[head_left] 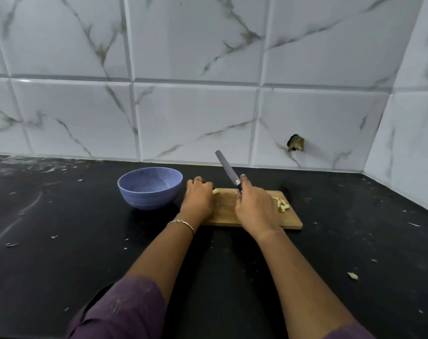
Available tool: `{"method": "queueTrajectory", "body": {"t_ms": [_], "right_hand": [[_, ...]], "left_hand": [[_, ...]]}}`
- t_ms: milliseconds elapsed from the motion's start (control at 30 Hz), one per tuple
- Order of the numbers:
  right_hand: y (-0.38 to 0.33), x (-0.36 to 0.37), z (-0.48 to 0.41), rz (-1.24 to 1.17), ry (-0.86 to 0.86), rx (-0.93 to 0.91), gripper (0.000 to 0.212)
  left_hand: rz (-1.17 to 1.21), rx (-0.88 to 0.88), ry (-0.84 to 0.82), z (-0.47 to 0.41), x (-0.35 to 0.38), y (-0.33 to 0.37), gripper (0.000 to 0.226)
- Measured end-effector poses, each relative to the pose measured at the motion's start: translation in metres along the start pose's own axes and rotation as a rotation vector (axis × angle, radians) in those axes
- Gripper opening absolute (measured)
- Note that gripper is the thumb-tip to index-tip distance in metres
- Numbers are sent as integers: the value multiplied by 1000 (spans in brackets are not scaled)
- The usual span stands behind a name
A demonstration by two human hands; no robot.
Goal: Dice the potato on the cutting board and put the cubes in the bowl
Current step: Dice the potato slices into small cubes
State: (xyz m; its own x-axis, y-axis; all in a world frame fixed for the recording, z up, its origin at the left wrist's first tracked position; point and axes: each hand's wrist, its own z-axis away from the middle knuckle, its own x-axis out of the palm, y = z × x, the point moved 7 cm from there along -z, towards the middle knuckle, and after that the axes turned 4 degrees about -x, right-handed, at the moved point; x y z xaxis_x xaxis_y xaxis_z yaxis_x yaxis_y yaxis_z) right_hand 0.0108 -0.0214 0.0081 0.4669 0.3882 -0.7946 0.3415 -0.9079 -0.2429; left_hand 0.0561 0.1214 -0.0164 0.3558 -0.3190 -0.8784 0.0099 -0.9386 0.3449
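A wooden cutting board point(226, 206) lies on the black counter. My left hand point(198, 199) covers its left end with fingers curled over a pale potato piece point(216, 191), most of it hidden. My right hand point(254, 206) grips a knife point(226, 170) by the handle, blade raised and pointing up and away to the left. A small heap of potato cubes point(281, 204) lies at the board's right end. Left of the board stands a blue bowl point(149, 189); nothing shows inside it.
The black counter point(85, 241) carries scattered white scraps, and one loose potato bit point(352, 275) lies near the right front. A white marble-tiled wall point(196, 118) runs behind and turns a corner on the right, with a broken hole point(295, 143) in one tile.
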Motion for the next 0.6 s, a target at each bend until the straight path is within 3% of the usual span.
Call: {"method": "queueTrajectory", "body": {"t_ms": [167,400,600], "right_hand": [[-6,4,-1,22,1,-35,50],[-6,6,-1,26,21,-27,44],[-4,6,-1,16,36,-6,44]], "left_hand": [[-107,32,-29,-12,11,3,35],[-277,59,55,-15,10,14,27],[-278,49,66,-9,7,15,29]]}}
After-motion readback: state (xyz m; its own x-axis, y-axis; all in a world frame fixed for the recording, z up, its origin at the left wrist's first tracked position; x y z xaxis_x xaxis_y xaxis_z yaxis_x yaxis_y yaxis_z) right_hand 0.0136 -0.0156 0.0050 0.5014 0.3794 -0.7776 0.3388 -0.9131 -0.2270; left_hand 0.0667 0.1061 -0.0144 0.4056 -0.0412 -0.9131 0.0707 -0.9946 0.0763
